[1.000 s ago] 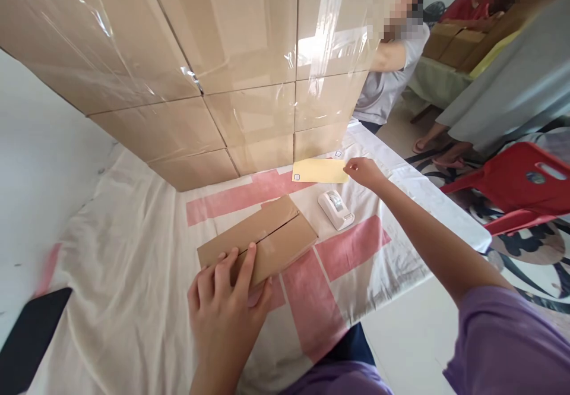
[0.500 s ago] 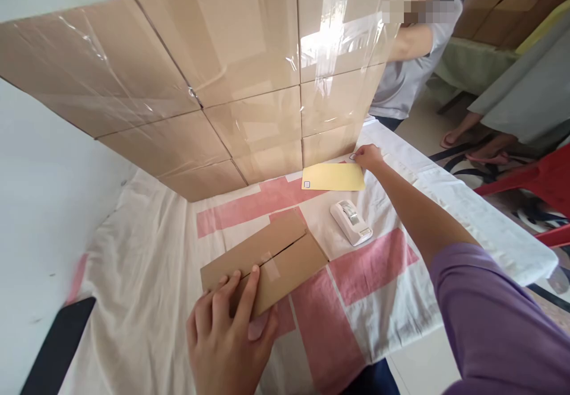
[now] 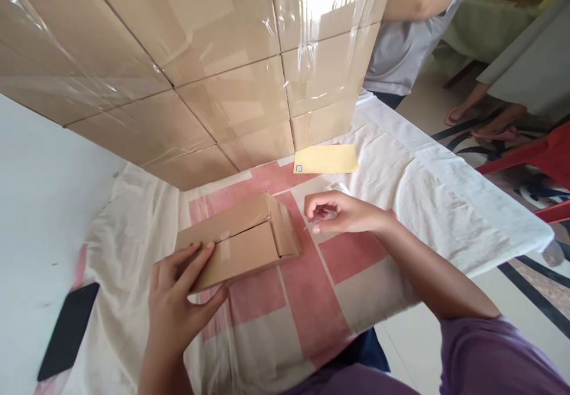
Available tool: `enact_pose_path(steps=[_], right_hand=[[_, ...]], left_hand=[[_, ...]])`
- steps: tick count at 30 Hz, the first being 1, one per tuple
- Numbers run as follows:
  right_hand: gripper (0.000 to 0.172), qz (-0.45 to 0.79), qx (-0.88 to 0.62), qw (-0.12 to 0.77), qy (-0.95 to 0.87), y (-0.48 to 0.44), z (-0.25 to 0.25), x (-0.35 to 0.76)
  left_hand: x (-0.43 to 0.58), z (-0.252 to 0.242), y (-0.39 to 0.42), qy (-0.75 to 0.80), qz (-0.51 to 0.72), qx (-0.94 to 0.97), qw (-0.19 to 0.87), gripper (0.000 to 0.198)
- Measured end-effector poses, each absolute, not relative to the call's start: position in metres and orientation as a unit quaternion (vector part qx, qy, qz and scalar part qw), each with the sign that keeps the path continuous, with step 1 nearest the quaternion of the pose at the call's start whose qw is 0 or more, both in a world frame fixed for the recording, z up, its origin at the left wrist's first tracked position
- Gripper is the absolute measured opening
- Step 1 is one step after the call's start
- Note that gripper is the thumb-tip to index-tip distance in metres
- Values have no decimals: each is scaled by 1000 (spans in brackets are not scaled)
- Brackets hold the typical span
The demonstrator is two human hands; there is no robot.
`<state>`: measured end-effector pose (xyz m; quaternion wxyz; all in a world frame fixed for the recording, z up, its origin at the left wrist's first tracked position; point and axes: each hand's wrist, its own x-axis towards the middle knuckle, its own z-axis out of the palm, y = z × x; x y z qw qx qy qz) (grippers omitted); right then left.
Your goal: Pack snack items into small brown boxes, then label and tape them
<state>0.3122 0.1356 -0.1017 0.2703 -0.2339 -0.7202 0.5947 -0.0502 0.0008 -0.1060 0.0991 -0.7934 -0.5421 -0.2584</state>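
Observation:
A small cardboard box lies on the tablecloth, a strip of clear tape across its top seam. My left hand grips its near left end, fingers on top and thumb along the near side. To the right of the box's end panel is my right hand, in the air with fingers curled toward the thumb; whatever they may pinch is too small to make out. Behind that hand, a white device is mostly hidden. Farther back lies a yellow sheet with one small square sticker at its left corner.
A tall stack of taped cardboard boxes rises at the back of the table. A black phone lies at the left by the wall. Beyond the table's right side are a person in a white shirt and a red chair.
My right hand has come from the yellow sheet's right end back toward the box. My left hand has shifted the box left and turned it, showing its end panel. The view has tipped downward.

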Motion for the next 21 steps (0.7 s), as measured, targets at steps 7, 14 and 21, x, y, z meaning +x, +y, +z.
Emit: enact_pose_path(steps=[7, 14, 21], right_hand=[[30, 656, -210, 264, -676, 127, -136, 279], [32, 680, -202, 291, -642, 128, -153, 269], [34, 703, -194, 287, -621, 130, -162, 268]], left_hand=[[-53, -106, -3, -547, -269, -789, 81, 73], [-46, -103, -3, -541, -262, -795, 83, 75], [-43, -102, -3, -538, -255, -799, 85, 75]])
